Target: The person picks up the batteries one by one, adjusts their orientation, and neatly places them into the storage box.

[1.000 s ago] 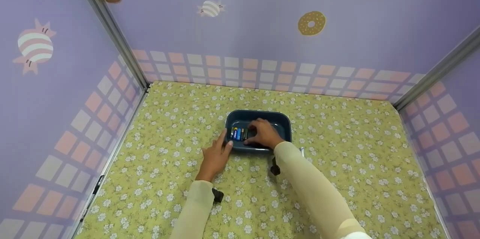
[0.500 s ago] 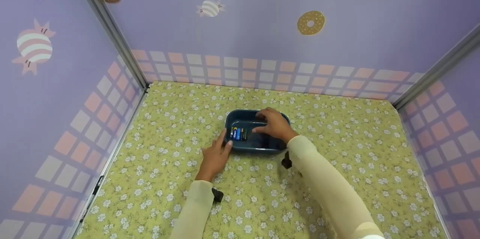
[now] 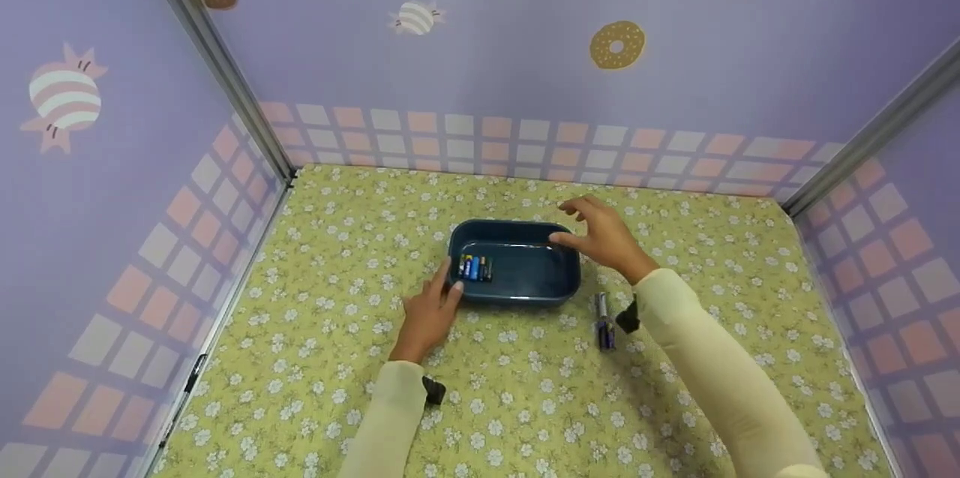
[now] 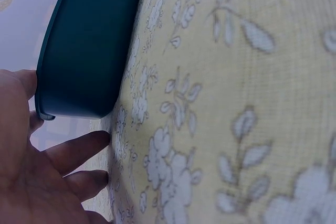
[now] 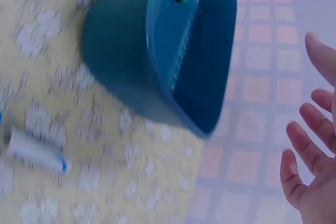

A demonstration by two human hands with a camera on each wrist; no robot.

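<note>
A dark teal plastic tub point(image 3: 525, 272) stands on the floral cloth. Several batteries point(image 3: 476, 269) lie side by side against its left inner end; one is bright blue, others dark. My left hand point(image 3: 429, 313) rests at the tub's front left corner, thumb at the rim and fingers spread along the outside, as the left wrist view also shows. Over the tub's right rim hovers my right hand point(image 3: 607, 238), fingers relaxed and nothing in them. To the right of the tub, by my right forearm, lie a silver battery point(image 3: 602, 305) and dark purple batteries point(image 3: 606, 335).
Yellow-green flowered cloth point(image 3: 337, 298) covers the surface. Purple walls point(image 3: 495, 50) with a tile pattern enclose it at the back and both sides, joined by grey metal posts point(image 3: 217, 58). A dark marker-like object point(image 3: 196, 373) lies along the left edge.
My right hand has come up out of the tub and moved right past its rim, uncovering the tub floor and the batteries outside. My left hand has stayed at the corner.
</note>
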